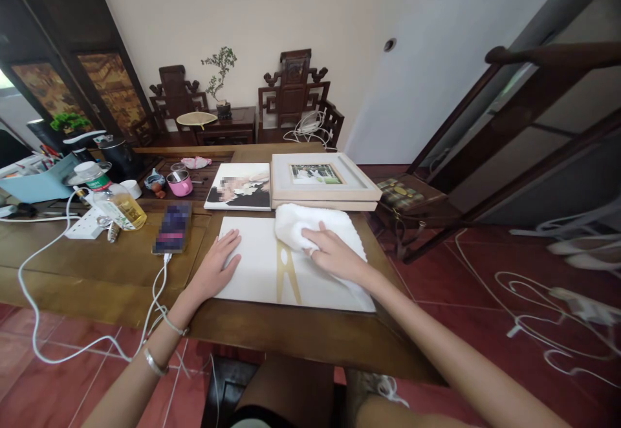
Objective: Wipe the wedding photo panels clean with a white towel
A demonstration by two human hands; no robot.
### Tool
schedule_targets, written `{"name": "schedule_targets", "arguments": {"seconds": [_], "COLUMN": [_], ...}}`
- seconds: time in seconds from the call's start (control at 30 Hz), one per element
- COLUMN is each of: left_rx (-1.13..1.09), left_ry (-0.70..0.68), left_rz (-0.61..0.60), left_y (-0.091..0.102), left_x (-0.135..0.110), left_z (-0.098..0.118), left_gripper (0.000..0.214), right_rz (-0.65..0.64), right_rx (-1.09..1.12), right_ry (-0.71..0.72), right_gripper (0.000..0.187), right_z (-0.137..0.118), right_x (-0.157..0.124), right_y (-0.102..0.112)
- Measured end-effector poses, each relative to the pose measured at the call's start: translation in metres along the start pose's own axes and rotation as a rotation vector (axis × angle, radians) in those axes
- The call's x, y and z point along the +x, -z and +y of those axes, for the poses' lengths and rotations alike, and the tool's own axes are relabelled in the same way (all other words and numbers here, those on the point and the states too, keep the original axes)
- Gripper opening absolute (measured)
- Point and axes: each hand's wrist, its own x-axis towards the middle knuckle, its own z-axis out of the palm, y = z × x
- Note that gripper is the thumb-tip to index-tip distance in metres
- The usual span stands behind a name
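A flat white board [257, 273] with a tan, clothespin-like shape on it lies before me on the wooden table. My left hand [220, 265] rests flat on its left edge, fingers stretched out and holding nothing. On the right part of the board, my right hand [334, 253] presses a fluffy white cloth [291, 224] down, fingers curled into it. The cloth covers the upper right of the board and part of the tan shape. Just behind the board are a picture panel [233, 189] and a framed photo [315, 174] in a pale wooden frame.
A phone [172, 227] on a charging cable lies left of the board. Further left stand an oil-coloured bottle [121, 208], a white power strip [86, 224], a pink cup [180, 183] and a black kettle [119, 151]. A wooden chair [427, 202] stands at the right.
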Motion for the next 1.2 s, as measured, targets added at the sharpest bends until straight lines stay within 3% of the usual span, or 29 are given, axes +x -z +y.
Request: {"name": "schedule_targets", "arguments": {"seconds": [0.17, 0.37, 0.5, 0.7, 0.83, 1.0, 1.2], "left_rx": [-0.003, 0.015, 0.021, 0.019, 0.003, -0.006, 0.004], "left_ry": [-0.008, -0.003, -0.006, 0.002, 0.013, 0.036, 0.024], "left_rz": [0.013, 0.009, 0.006, -0.010, -0.006, -0.010, -0.007], "left_y": [-0.001, -0.002, -0.001, 0.001, 0.001, -0.001, -0.004], "left_x": [-0.001, -0.001, -0.001, 0.000, 0.000, 0.000, 0.000], "left_z": [0.001, 0.001, 0.002, 0.003, 0.003, 0.003, 0.002], "left_gripper": [0.043, 0.044, 0.044, 0.044, 0.044, 0.046, 0.045], "right_rz": [-0.118, -0.398, -0.352, -0.138, -0.108, -0.213, -0.455], "right_rx": [-0.043, 0.007, -0.018, -0.092, -0.147, -0.213, -0.120], "right_ry": [0.172, 0.220, 0.167, 0.121, 0.099, 0.195, 0.230], "right_gripper": [0.032, 0.042, 0.039, 0.028, 0.031, 0.040, 0.041], "right_z": [-0.026, -0.057, -0.057, -0.026, -0.021, -0.041, -0.080], "right_x": [-0.041, -0.080, -0.070, -0.007, 0.019, -0.006, -0.048], "right_y": [-0.006, 0.020, 0.020, 0.004, 0.001, -0.001, 0.019]}}
